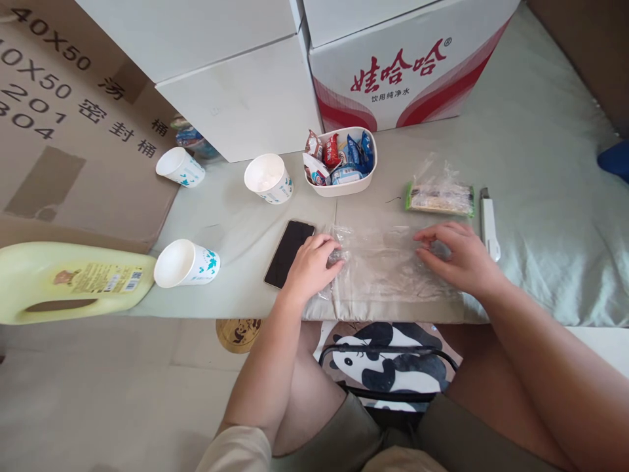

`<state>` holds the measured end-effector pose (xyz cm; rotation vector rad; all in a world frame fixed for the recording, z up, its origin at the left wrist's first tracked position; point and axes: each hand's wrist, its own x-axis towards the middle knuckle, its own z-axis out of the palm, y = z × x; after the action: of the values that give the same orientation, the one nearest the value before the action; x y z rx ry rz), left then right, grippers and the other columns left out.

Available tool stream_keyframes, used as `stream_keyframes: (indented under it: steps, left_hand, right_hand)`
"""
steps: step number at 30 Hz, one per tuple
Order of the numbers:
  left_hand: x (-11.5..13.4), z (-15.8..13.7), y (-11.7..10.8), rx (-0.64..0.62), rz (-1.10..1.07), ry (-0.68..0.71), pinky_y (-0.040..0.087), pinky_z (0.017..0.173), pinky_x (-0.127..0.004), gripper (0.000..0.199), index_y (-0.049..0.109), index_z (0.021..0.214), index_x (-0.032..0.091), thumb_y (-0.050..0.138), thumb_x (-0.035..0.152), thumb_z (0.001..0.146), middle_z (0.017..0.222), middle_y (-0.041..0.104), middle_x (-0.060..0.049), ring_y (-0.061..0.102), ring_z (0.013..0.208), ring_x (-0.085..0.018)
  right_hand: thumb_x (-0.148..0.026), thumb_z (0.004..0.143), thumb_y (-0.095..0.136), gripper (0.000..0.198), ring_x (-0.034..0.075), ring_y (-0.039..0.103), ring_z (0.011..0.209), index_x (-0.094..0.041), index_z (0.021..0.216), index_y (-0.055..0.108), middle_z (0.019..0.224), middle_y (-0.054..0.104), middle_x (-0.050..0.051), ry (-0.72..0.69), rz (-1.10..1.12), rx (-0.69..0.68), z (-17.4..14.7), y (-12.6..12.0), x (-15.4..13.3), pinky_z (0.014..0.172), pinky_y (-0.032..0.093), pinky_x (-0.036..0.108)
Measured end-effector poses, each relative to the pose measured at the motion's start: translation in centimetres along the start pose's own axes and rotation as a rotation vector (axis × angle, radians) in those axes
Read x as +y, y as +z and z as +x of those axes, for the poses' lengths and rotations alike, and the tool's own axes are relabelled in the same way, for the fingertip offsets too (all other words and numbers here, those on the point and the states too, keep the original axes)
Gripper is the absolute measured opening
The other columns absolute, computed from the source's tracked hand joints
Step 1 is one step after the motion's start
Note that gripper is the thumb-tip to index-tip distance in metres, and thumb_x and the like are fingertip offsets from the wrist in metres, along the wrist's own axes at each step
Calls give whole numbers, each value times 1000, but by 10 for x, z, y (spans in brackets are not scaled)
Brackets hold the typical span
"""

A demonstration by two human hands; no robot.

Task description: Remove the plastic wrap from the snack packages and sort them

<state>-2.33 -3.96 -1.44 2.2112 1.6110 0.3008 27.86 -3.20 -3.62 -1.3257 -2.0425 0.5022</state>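
A clear plastic bag [383, 269] lies spread flat on the cloth-covered table in front of me. My left hand [317, 262] rests at its left edge, thumb and fingers apart, touching the crinkled film. At the right end, my right hand [455, 255] is curved with a gap between thumb and forefinger, its fingertips at the film. Close beside my left hand lies a dark-screened phone [289, 252]. Beyond my right hand are a green-edged snack pack [439, 200] in clear wrap and a white utility knife [488, 226].
A white tub [341, 190] holds several wrapped snacks. Paper cups stand to the left: one near [204, 267], one farther back [194, 174], one by the tub [282, 190]. A yellow jug [118, 282] lies at far left. Boxes [407, 85] line the back.
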Motion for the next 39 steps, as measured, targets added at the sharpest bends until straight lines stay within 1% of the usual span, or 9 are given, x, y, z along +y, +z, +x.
stream_keyframes:
  steps: [4, 9, 12, 16, 20, 26, 30, 35, 39]
  left_hand:
    - [0, 1, 0, 38, -48, -2, 50, 105, -44, 21, 69, 109, 21, 68, 23, 88, 119, 66, -7, 60, 114, -25]
    - [-1, 2, -1, 119, -119, 22, 51, 101, -41, 4, 66, 87, 20, 64, 19, 90, 108, 67, -6, 60, 109, -23]
    - [-1, 3, -1, 141, -140, 45, 51, 102, -41, 6, 67, 94, 20, 62, 20, 91, 108, 68, -6, 61, 109, -22]
    - [-2, 5, 2, 136, -98, 21, 45, 113, -47, 40, 61, 129, 21, 67, 28, 89, 136, 62, -11, 54, 130, -27]
    - [-2, 7, 5, 61, -27, -58, 43, 114, -51, 45, 62, 131, 21, 69, 34, 89, 146, 56, -13, 48, 139, -32]
    - [2, 8, 3, 17, -28, -104, 41, 115, -51, 51, 61, 136, 20, 68, 42, 90, 148, 54, -14, 46, 140, -32]
    - [7, 6, 3, -20, -29, -96, 38, 116, -55, 45, 67, 130, 25, 70, 44, 89, 150, 51, -12, 42, 144, -34]
    - [12, 8, 9, 106, -103, -49, 41, 114, -53, 35, 71, 123, 25, 67, 42, 92, 144, 56, -12, 48, 138, -30]
    - [15, 14, 15, 16, -72, -14, 42, 112, -54, 40, 70, 122, 24, 77, 37, 85, 144, 57, -12, 47, 140, -33]
  right_hand:
    - [-32, 87, 62, 7, 26, 68, 82, -28, 91, 66, 80, 69, 4, 7, 102, 103, -2, -5, -5, 84, 53, 45]
    - [-26, 83, 65, 4, 22, 67, 73, -27, 87, 65, 76, 68, 1, 100, 137, 215, -3, -9, -8, 71, 53, 38]
    - [-27, 83, 67, 3, 21, 67, 73, -27, 85, 64, 76, 68, 1, 131, 222, 263, -6, -10, -8, 70, 52, 38]
    - [-34, 86, 70, 10, 21, 70, 75, -28, 88, 63, 77, 69, 1, 259, 600, 152, -10, -9, -10, 70, 54, 37]
    - [-36, 79, 78, 20, 20, 74, 80, -29, 86, 60, 71, 60, -4, 347, 1074, 128, -6, -12, -14, 86, 59, 40]
    - [-30, 69, 81, 28, 13, 61, 51, -29, 80, 55, 56, 38, -11, 401, 1465, -76, -3, -29, -22, 105, 55, 54]
    - [-33, 69, 80, 32, 13, 58, 48, -28, 77, 49, 54, 30, -11, 408, 1489, -182, -4, -31, -26, 104, 55, 57]
    - [-41, 66, 82, 41, 15, 60, 52, -26, 74, 45, 58, 35, -10, 439, 1340, -261, -2, -21, -28, 102, 54, 58]
    - [-46, 69, 80, 43, 16, 60, 53, -26, 75, 42, 60, 37, -9, 391, 1256, -295, -1, -15, -28, 98, 54, 59]
